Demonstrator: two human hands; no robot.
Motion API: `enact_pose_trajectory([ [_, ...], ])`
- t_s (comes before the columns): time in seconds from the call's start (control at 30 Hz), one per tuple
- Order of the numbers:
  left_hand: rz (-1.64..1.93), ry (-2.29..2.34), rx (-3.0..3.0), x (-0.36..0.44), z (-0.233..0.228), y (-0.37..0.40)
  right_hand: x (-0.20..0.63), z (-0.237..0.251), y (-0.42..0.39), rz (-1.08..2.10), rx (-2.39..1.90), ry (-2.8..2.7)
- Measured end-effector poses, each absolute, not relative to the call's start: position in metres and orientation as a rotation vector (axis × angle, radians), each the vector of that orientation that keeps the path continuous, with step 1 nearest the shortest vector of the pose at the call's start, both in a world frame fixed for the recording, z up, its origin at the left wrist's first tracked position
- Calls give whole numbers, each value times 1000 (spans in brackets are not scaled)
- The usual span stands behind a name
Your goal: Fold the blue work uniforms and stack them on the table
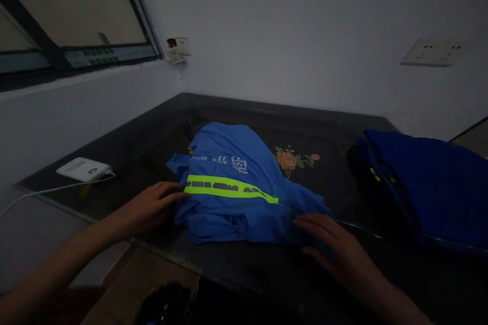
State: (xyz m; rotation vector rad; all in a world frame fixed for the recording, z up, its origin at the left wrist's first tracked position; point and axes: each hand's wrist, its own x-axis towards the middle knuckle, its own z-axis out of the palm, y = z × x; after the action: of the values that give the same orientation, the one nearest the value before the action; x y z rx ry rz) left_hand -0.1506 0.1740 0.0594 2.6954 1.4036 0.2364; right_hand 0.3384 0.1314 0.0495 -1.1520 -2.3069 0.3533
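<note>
A crumpled blue garment (244,216) with a neon yellow-green reflective stripe (217,187) and white printed characters lies in a loose heap on the dark tabletop. At its left edge, by the end of the stripe, the outstretched fingers of my left hand (162,200) touch the cloth. My right hand (331,238) rests on the lower right part of the garment, its fingers stretched out and the thumb apart below them. Whether a fold of fabric lies between that thumb and the fingers is too dark to tell.
Folded darker blue cloth (442,183) is stacked at the right of the dark table (244,269). A white power bank (82,168) with a cable lies at the left. A flower pattern (287,160) decorates the tabletop. Walls with sockets (432,52) stand behind.
</note>
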Motion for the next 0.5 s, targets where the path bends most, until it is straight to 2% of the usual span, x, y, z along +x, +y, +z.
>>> enact_pose_trajectory([
  [0.13, 303, 1363, 2767, -148, 29, 188, 306, 23, 150, 340, -1264, -2379],
  [0.27, 543, 1289, 2529, -124, 18, 210, 304, 11, 164, 465, -1358, -2241],
  [0.37, 712, 1224, 2188, -108, 30, 213, 314, 22, 165, 688, -1411, -1996],
  [0.5, 928, 1209, 1821, -89, 77, 200, 337, 66, 149, 958, -1446, -1583],
])
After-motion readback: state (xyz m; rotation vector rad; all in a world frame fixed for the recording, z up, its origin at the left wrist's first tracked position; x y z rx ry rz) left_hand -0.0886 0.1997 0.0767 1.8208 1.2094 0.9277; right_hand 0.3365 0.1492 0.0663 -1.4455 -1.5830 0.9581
